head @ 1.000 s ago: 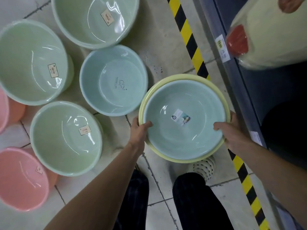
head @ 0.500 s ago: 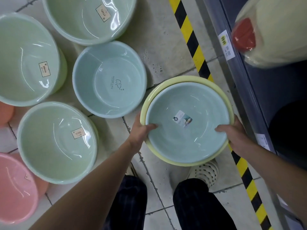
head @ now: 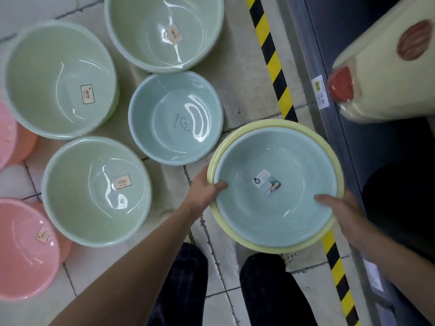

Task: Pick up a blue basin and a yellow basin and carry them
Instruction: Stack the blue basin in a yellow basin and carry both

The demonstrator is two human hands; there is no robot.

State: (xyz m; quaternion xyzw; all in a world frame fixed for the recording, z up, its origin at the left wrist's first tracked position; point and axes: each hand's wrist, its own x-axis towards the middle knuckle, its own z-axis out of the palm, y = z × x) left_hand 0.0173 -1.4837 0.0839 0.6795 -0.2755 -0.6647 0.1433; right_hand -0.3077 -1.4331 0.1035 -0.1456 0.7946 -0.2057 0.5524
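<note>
A blue basin (head: 277, 215) with a small label inside is nested in a slightly larger yellow basin (head: 270, 248), of which only the rim shows. I hold the pair above the tiled floor, in front of my legs. My left hand (head: 204, 188) grips the left rims, thumb inside the blue basin. On the right rims my right hand (head: 341, 208) has its thumb over the edge and its fingers hidden underneath.
On the floor to the left stand another blue basin (head: 175, 118), three pale green basins (head: 61, 78) and pink basins (head: 23, 250). A yellow-black hazard stripe (head: 273, 57) runs along a dark shelf edge (head: 329, 128) at right, with a wrapped cream item (head: 388, 74) on it.
The view has swung slightly, so the floor basins sit further right in the frame. The held pair stays in both hands, at about the same height.
</note>
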